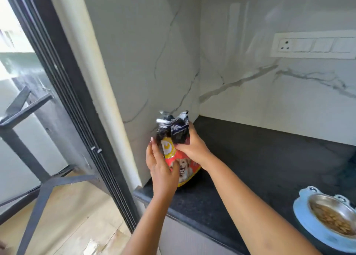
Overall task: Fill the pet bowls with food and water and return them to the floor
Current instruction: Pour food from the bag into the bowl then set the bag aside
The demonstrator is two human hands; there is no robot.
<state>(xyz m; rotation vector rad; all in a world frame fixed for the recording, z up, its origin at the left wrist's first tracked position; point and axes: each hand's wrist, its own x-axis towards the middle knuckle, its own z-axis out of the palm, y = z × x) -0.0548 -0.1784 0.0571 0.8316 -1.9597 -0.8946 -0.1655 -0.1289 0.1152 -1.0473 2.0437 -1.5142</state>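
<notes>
A red and yellow dog food bag [178,148] with a dog's picture and a crumpled black top stands at the left end of the black countertop [260,158], against the marble side wall. My right hand [189,145] grips the bag's scrunched neck. My left hand [162,168] lies flat against the bag's lower left side, fingers straight. At the right edge of the counter sits a light blue pet bowl holder [316,229] with a steel bowl [333,214] that contains brown kibble.
White marble walls close the counter's corner, with a socket and switch panel [314,46] on the back wall. Left of the counter a dark sliding door frame [77,119] stands beside a wooden floor [73,216] and a black metal table base [38,187].
</notes>
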